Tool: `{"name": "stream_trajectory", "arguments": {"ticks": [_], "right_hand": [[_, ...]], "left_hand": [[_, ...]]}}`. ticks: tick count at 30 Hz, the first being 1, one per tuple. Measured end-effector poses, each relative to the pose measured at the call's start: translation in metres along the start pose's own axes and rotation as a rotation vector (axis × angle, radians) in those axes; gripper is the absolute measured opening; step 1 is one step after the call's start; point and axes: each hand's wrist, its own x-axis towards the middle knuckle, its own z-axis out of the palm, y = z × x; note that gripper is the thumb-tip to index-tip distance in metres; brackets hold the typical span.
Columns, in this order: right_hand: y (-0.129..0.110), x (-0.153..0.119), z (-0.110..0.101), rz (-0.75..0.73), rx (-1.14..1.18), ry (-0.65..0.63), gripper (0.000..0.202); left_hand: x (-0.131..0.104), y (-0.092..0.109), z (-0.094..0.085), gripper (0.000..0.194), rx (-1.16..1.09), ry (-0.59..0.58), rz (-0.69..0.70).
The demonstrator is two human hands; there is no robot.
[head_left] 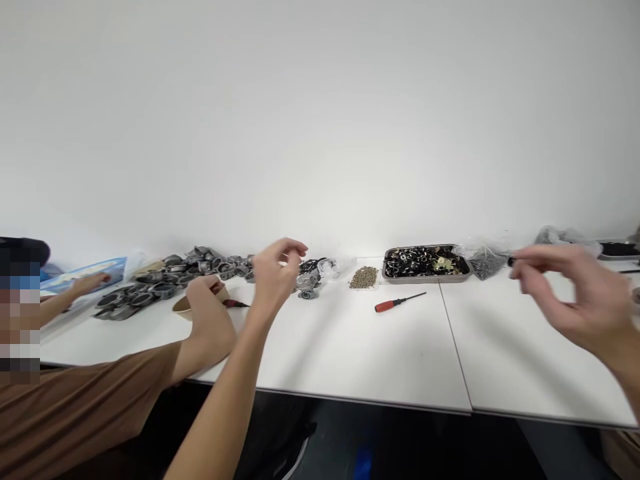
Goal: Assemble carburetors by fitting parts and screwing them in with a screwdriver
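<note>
My left hand point(276, 272) is raised above the table, its fingers curled with thumb near forefinger; whatever they pinch, if anything, is too small to make out. At the right, my right hand point(575, 287) holds a small black part point(511, 261) between thumb and fingertips. A grey metal part point(309, 285) lies just right of my left hand. Between the hands, a red-handled screwdriver point(385, 307) rests on the white table point(360, 360). Behind it stands a metal tray point(425, 279) of black rings and brass-coloured pieces, beside a pile of small brass-coloured parts point(364, 277).
A co-worker's arm point(205, 327) reaches over a cardboard bowl point(183, 307) at the left, near a heap of grey metal castings point(143, 293). Another person's hand point(93, 283) is farther left. Plastic bags of parts point(485, 260) lie by the wall.
</note>
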Motion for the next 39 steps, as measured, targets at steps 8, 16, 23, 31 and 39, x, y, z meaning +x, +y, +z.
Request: {"name": "stream_trajectory", "arguments": {"ticks": [8, 16, 23, 31, 39], "right_hand": [[0.091, -0.051, 0.158, 0.246, 0.127, -0.395, 0.028], [0.078, -0.067, 0.166, 0.408, 0.202, -0.581, 0.030], [0.076, -0.067, 0.167, 0.498, 0.295, -0.678, 0.032], [0.051, -0.063, 0.162, 0.556, 0.601, -0.806, 0.058], [0.042, -0.052, 0.154, 0.623, 0.551, -0.711, 0.035]], "left_hand": [[0.012, -0.087, 0.124, 0.042, 0.363, -0.314, -0.268], [0.003, -0.110, 0.128, 0.039, 0.330, -0.321, -0.317], [0.005, -0.074, 0.113, 0.046, 0.019, -0.261, -0.401], [-0.030, 0.057, 0.160, 0.045, -0.783, -0.728, -0.312], [-0.062, 0.094, 0.212, 0.042, -1.297, -1.016, -0.374]]}}
